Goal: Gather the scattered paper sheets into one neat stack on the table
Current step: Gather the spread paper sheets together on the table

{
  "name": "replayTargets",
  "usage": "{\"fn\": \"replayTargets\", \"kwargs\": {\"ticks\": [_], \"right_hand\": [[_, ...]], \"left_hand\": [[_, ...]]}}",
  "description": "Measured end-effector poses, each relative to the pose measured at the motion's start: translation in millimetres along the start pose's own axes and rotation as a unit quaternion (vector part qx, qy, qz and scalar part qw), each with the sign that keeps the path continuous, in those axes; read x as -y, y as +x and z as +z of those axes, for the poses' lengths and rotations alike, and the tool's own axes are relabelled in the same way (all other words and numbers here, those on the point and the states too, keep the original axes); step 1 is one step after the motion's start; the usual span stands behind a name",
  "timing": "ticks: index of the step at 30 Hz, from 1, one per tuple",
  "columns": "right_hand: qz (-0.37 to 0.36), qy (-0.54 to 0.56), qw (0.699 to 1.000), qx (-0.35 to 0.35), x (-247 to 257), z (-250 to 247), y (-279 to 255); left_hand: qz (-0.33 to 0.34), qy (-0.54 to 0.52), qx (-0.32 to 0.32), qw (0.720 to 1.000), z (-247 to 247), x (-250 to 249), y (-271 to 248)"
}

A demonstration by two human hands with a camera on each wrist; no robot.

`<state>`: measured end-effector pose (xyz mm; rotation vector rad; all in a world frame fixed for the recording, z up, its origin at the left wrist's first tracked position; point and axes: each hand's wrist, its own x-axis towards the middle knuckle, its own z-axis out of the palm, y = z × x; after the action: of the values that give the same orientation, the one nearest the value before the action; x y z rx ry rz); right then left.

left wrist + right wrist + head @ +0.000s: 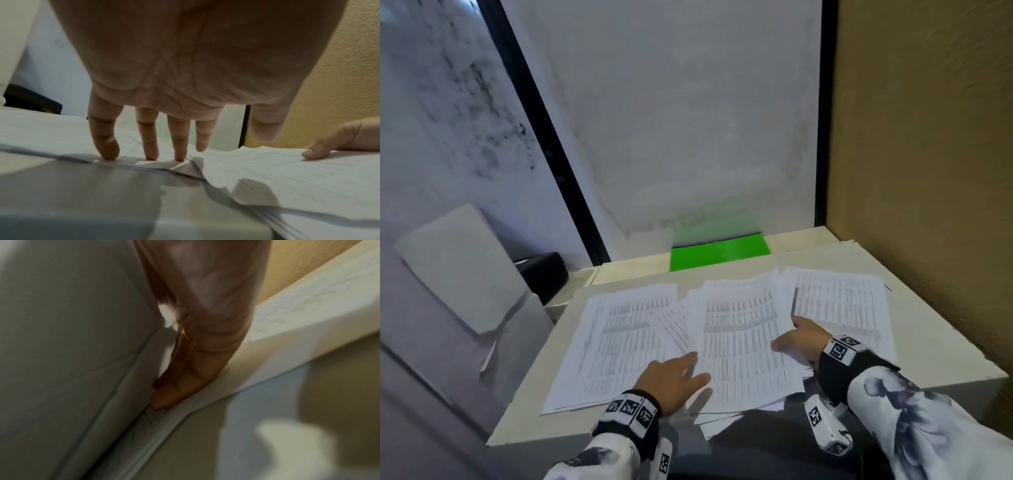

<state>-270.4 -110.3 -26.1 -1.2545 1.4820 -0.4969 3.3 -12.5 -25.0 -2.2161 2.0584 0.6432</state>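
Note:
Printed paper sheets lie scattered over the pale table (935,353) in three loose heaps: a left heap (616,342), a middle heap (743,342) and a right heap (842,305). My left hand (678,375) lies flat with straight fingers, its fingertips (151,156) pressing on the sheets where the left and middle heaps meet. My right hand (801,337) holds the middle heap's right edge, with its thumb (312,153) on top and the fingers (180,386) tucked beneath the lifted sheets. A few sheets (719,423) stick out past the table's front edge.
A bright green sheet (719,255) lies at the back of the table against the white wall. A tan wall (928,171) closes the right side. A black object (541,274) and a white box (462,267) stand off to the left.

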Motion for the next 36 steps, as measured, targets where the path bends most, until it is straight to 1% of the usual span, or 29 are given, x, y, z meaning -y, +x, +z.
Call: {"fn": "replayTargets", "kwargs": {"ticks": [2, 5, 6, 9, 10, 12, 13, 14, 15, 16, 18, 19, 20, 21, 23, 25, 26, 27, 30, 32, 33, 34, 36], "right_hand": [[-0.006, 0.009, 1.0, 0.012, 6.3, 2.8, -3.8], [-0.023, 0.011, 1.0, 0.001, 8.2, 4.7, -0.7], [-0.035, 0.02, 0.999, -0.003, 9.1, 3.1, 0.0], [-0.073, 0.068, 0.995, -0.021, 14.1, -14.1, -3.1], [-0.083, 0.083, 0.993, -0.028, 15.4, -23.0, -5.4], [-0.104, 0.122, 0.986, -0.044, 15.8, -37.9, -15.3], [-0.113, 0.143, 0.982, -0.053, 15.7, -42.6, -24.8], [-0.121, 0.158, 0.978, -0.058, 13.9, -45.6, -33.3], [-0.134, 0.167, 0.975, -0.051, 11.8, -45.4, -41.5], [-0.145, 0.174, 0.974, -0.031, 9.1, -43.5, -49.1], [-0.155, 0.19, 0.969, 0.016, 3.0, -36.7, -60.7], [-0.153, 0.199, 0.967, 0.038, -0.4, -31.8, -64.6], [-0.15, 0.206, 0.965, 0.062, -5.0, -27.2, -64.6], [-0.15, 0.216, 0.961, 0.084, -8.4, -23.1, -66.3], [-0.142, 0.224, 0.958, 0.108, -13.3, -19.8, -66.4], [-0.139, 0.221, 0.956, 0.133, -17.5, -19.1, -62.7], [-0.14, 0.223, 0.954, 0.145, -19.5, -20.4, -58.8], [-0.142, 0.224, 0.953, 0.149, -21.1, -22.1, -54.8], [-0.159, 0.228, 0.951, 0.137, -16.1, -22.4, -51.6], [-0.165, 0.242, 0.946, 0.139, -11.6, -15.0, -51.3], [-0.159, 0.254, 0.943, 0.143, -10.3, -9.6, -50.3], [-0.152, 0.264, 0.941, 0.149, -9.4, -3.7, -50.0], [-0.147, 0.274, 0.937, 0.16, -9.4, 7.3, -48.3]], "left_hand": [[0.002, -0.012, 0.012, 1.0, -2.9, 3.1, -0.7], [-0.037, -0.018, 0.019, 0.999, -7.7, -1.0, -1.3], [-0.04, -0.029, 0.017, 0.999, -8.0, -1.2, -1.1], [-0.047, -0.123, 0.016, 0.991, -12.4, -0.6, -4.3], [-0.06, -0.163, 0.008, 0.985, -13.5, 1.2, -2.4], [-0.096, -0.243, -0.021, 0.965, -21.1, -1.4, 0.3], [-0.102, -0.284, -0.032, 0.953, -26.5, -5.5, -0.6], [-0.105, -0.326, -0.036, 0.939, -31.9, -11.0, -2.0], [-0.103, -0.387, -0.036, 0.916, -37.3, -17.8, -2.7], [-0.101, -0.467, -0.032, 0.878, -41.4, -23.1, -0.5], [-0.101, -0.615, -0.019, 0.781, -48.4, -30.0, 2.0], [-0.096, -0.654, -0.022, 0.75, -49.4, -30.3, 5.6], [-0.087, -0.668, -0.025, 0.739, -50.6, -31.0, 9.1], [-0.072, -0.66, -0.037, 0.747, -50.5, -32.3, 11.3], [-0.017, -0.597, -0.059, 0.8, -50.2, -36.0, 8.6], [0.038, -0.527, -0.054, 0.847, -46.1, -30.7, 4.7], [0.04, -0.497, -0.047, 0.865, -46.2, -25.2, 0.5], [0.046, -0.484, -0.045, 0.873, -46.8, -20.0, -3.8], [0.052, -0.489, -0.012, 0.871, -48.7, 2.9, -11.0], [0.062, -0.479, -0.01, 0.875, -48.5, 11.3, -15.4], [0.068, -0.483, -0.015, 0.873, -48.5, 12.0, -16.4], [0.071, -0.497, -0.018, 0.864, -47.3, 13.2, -15.1], [0.075, -0.564, -0.021, 0.822, -44.7, 11.6, -11.9]]}}
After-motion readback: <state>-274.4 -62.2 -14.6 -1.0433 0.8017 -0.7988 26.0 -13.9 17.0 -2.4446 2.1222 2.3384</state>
